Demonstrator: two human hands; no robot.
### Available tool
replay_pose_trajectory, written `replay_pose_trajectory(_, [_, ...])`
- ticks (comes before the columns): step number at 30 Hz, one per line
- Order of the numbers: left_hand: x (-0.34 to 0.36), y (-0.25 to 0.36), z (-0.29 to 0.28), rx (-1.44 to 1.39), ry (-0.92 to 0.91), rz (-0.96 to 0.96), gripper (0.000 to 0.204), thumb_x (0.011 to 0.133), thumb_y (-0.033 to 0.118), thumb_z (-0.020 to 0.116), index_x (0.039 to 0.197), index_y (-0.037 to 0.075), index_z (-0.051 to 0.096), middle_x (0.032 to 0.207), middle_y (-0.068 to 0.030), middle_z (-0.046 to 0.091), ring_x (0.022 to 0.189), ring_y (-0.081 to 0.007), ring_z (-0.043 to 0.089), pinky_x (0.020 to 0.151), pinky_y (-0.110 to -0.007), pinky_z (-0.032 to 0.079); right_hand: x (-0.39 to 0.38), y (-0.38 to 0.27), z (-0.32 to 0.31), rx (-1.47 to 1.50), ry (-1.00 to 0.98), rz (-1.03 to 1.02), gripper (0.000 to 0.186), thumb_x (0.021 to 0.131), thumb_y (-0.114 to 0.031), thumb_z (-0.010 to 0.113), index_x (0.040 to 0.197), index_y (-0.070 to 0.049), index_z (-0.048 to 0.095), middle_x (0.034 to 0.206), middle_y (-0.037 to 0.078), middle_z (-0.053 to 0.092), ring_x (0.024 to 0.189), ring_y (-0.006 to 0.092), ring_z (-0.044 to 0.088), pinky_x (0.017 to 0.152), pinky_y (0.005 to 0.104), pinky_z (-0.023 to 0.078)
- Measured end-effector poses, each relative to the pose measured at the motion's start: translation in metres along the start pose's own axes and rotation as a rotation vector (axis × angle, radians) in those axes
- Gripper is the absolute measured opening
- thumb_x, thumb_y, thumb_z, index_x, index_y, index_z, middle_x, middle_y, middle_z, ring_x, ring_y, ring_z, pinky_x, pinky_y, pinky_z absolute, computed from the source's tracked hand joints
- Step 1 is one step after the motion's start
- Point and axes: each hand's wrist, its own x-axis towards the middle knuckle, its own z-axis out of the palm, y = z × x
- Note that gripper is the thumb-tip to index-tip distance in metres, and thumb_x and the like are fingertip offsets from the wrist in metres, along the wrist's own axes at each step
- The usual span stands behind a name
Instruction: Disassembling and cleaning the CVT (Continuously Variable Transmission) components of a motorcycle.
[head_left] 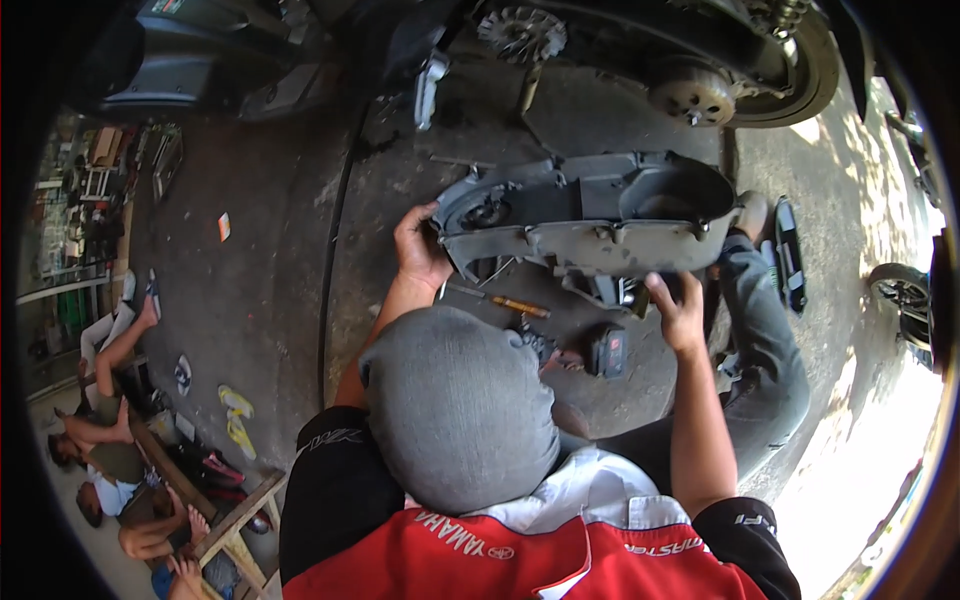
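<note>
Before me I hold a long black scooter belt-drive cover (600, 240), its hollow, ribbed inside facing up. At its left end, my left hand (420, 248) is closed around the rim. My right hand (680, 308) grips low on the near wall toward the right end, thumb raised against it and the other fingers partly hidden. Beneath and nearer me lie a screwdriver with an orange handle (520, 306) and a black cordless power tool's battery (606, 350); my grey-trousered knee (460, 400) hides part of that tool.
A scooter stands at the far side, with its finned pulley (522, 36), round clutch drum (693, 98) and rear wheel (808, 70) exposed. Yellow sandals (237, 420) lie left. People sit by a wooden bench (175, 460). Another wheel (903, 300) is at right.
</note>
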Motion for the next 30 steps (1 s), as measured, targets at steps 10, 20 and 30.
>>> replay_pose_trajectory(10, [-0.098,0.033,-0.136,0.092,0.334,0.257,0.049,0.074,0.017,0.053,0.119,0.000,0.062,0.114,-0.0144,0.066,0.103,-0.0307,0.065,0.092,-0.048,0.054,-0.019,0.031,0.121,0.289,-0.564,0.312,0.084,0.082,-0.049,0.078,0.138,0.006,0.048,0.138,0.022,0.054,0.131,0.0306,0.048,0.112,0.0402,0.034])
replay_pose_trajectory(20, [-0.129,0.058,-0.132,0.269,0.274,0.563,0.071,0.064,0.010,0.052,0.134,0.001,0.049,0.126,-0.0179,0.059,0.113,-0.0324,0.061,0.088,-0.043,0.058,-0.046,0.063,0.206,0.454,-0.591,0.552,0.085,0.080,-0.047,0.078,0.141,0.001,0.042,0.135,0.016,0.051,0.130,0.0273,0.044,0.112,0.0396,0.031])
replay_pose_trajectory(30, [-0.128,0.046,-0.133,0.215,0.321,0.503,0.061,0.071,0.000,0.051,0.131,0.001,0.051,0.126,-0.0150,0.058,0.116,-0.0275,0.057,0.102,-0.041,0.048,-0.041,0.072,0.214,0.541,-0.435,0.583,0.091,0.084,-0.048,0.076,0.145,0.006,0.037,0.141,0.020,0.049,0.131,0.0297,0.047,0.110,0.0383,0.036])
